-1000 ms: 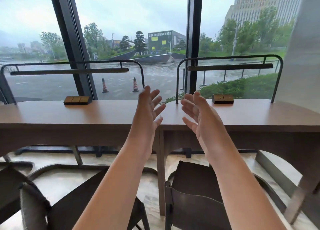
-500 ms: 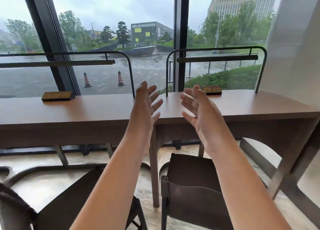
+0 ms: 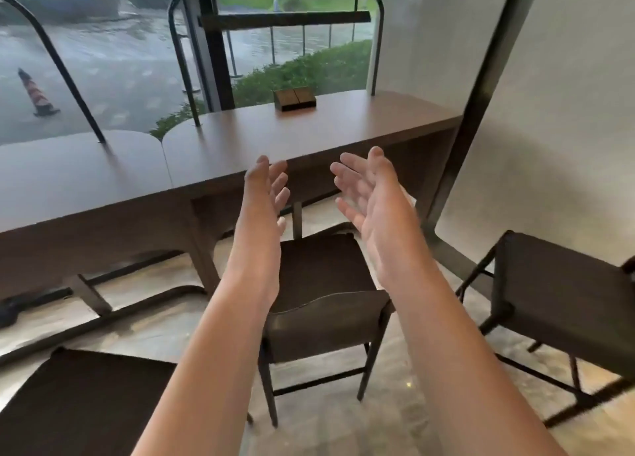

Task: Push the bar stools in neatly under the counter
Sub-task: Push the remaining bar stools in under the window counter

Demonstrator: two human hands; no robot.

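Head view, forward and down: long wooden counter (image 3: 240, 153) along the window, small wooden block holder (image 3: 294, 99) near its far edge, arched metal lamp frame (image 3: 275, 15) above. Below and centre: dark bar stool (image 3: 326, 283), low backrest toward the viewer, seat pulled out from under the counter edge, front of seat roughly level with it. Second stool (image 3: 563, 297) at right, well apart from the counter and angled away. Third stool (image 3: 86, 400) at lower left, seat only partly in frame. Left hand (image 3: 264, 194) raised over the centre stool, fingers straight and loosely spread, holding nothing. Right hand (image 3: 371, 194) beside it, palm inward, fingers relaxed, likewise empty; both hands apart from every stool. Step judged: approach to the centre stool, no push begun. Next move calling for both hands lowered onto the backrest, then a straight shove toward the counter.
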